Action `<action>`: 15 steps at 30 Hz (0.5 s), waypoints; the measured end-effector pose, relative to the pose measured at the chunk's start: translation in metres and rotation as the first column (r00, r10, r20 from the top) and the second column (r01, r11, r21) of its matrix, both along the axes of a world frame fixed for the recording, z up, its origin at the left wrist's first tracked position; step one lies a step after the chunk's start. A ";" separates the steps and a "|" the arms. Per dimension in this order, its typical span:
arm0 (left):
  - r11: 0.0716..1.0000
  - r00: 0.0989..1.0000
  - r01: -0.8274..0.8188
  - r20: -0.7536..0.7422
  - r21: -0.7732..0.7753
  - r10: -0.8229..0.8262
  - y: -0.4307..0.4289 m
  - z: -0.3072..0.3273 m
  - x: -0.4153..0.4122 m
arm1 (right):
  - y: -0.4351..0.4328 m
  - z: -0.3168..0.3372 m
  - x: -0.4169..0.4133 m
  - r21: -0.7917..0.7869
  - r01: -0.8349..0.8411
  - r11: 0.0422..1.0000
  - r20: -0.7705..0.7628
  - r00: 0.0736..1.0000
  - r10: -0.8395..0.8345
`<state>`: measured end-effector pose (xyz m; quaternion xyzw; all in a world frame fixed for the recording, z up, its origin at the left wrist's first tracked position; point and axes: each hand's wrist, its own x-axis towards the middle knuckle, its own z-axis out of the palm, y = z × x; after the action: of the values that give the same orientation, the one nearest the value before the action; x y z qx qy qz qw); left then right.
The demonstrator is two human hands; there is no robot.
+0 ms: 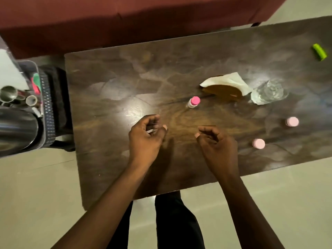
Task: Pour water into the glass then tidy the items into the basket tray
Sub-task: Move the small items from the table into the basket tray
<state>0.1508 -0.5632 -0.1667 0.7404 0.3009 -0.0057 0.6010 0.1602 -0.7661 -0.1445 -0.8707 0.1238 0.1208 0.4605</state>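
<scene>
Two hands, my left hand and right hand, hover with fingers loosely curled, gripping nothing, above the glossy dark-wood desk near its front edge. Clear glass sits well right beside a white napkin; mesh basket tray stands beyond the left edge.

Left half: bare dark wooden bench, open passage left of your left hand.
Straight ahead: a small white bottle with a pink cap stands just beyond both hands.
Far right: a clear glass, white paper napkin and brown round mat crowd together.
Near right: two pale pink round lids lie apart beside your right hand.
Off the left edge: a dark woven basket tray, crowded.
</scene>
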 end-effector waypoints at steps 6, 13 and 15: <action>0.993 0.994 0.109 -0.023 0.039 -0.108 -0.061 -0.018 0.020 | -0.104 -0.023 0.004 -0.253 0.031 0.967 -0.010 0.999 -0.035; 0.950 0.973 0.228 -0.023 0.216 -0.228 -0.103 -0.043 0.052 | -0.198 -0.065 0.009 -0.381 0.004 0.924 -0.092 0.995 -0.042; 0.933 0.968 0.248 -0.028 0.263 -0.249 -0.108 -0.051 0.061 | -0.212 -0.076 0.012 -0.401 -0.039 0.915 -0.124 0.992 -0.012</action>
<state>0.2115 -0.6711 -0.2177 0.8459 0.2014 -0.0395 0.4922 0.1718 -0.9785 -0.2206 -0.9384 0.1683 0.1498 0.2620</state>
